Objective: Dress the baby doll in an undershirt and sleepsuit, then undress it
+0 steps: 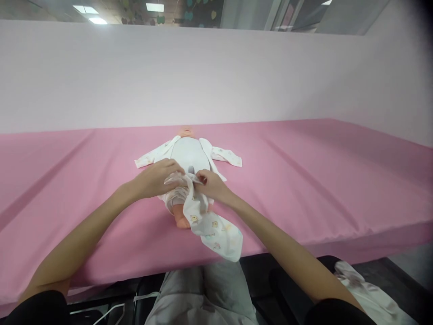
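Note:
A baby doll (188,151) lies on its back on the pink table cover (304,180), head away from me. It wears a white printed sleepsuit (216,232) that is open over its white torso, sleeves spread to both sides. My left hand (158,177) grips a bunch of the suit's fabric at the doll's hip. My right hand (209,184) pinches the fabric just beside it. One loose suit leg hangs over the table's near edge, and an orange doll leg (181,220) shows under the cloth.
A pale pink wall (216,76) rises behind the table. My lap in grey trousers (203,293) is below the table edge. White cloth (365,293) lies at the lower right next to a dark seat.

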Tool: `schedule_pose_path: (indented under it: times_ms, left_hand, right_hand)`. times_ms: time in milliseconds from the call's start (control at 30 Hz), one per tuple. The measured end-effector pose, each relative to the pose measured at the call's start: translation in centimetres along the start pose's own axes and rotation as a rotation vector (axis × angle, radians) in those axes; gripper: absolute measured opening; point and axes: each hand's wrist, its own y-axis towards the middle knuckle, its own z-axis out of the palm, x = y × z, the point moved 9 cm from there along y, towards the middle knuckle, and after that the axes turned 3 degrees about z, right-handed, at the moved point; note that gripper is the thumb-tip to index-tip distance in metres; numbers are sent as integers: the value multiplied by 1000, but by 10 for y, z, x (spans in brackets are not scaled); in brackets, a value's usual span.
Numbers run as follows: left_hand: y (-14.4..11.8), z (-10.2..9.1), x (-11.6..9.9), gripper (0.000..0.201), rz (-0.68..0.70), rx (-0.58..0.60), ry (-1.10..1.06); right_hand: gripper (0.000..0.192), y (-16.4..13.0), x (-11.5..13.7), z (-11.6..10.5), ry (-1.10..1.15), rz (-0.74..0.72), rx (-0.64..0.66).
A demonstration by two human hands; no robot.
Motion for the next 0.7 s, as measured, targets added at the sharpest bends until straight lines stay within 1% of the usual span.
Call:
schedule_pose_path:
  times_ms: [33, 67, 100, 133, 167, 233, 267, 300, 333, 400, 467, 533, 567, 633, 700]
  left_hand:
    - [4, -2, 3, 40, -48, -51, -42]
    - [8, -1, 5, 51, -90, -71, -94]
    - [14, 4, 7, 60, -122, -58, -158]
    - [20, 10, 7, 65, -145, -19, -230]
    - [27, 17, 6, 63, -157, 36, -308]
    - [39, 27, 3, 47, -141, 156, -472]
    - [44, 29, 2, 40, -127, 212, -550]
    - [47, 29, 3, 34, -121, 263, -615]
    - [49, 28, 6, 31, -129, 308, -663]
    - [49, 26, 17, 27, -173, 381, -696]
    - [48, 23, 28, 23, -208, 413, -678]
    - [49, 19, 32, 20, -207, 394, -652]
    - [51, 16, 32, 17, -198, 365, -640]
    - [57, 11, 29, 10, -170, 276, -614]
    - [62, 7, 26, 5, -143, 175, -614]
  right_hand:
    - [19, 1, 4, -1, 129, 10, 29]
    - [20, 3, 10, -2, 249, 17, 68]
    - [21, 4, 16, -2, 345, 22, 108]
    - [23, 5, 24, -3, 403, 21, 137]
    - [25, 6, 30, -5, 425, 11, 146]
    - [30, 11, 40, -13, 418, -23, 121]
    - [32, 14, 43, -16, 406, -36, 117]
    - [34, 18, 43, -17, 396, -40, 139]
    - [37, 21, 42, -15, 382, -33, 200]
    - [40, 25, 35, -4, 314, 15, 405]
    - [43, 25, 24, 5, 188, 64, 604]
    - [44, 25, 16, 11, 107, 88, 739]
    - [42, 26, 14, 12, 115, 94, 767]
    - [37, 30, 14, 12, 247, 107, 752]
    - [33, 34, 17, 10, 455, 120, 702]
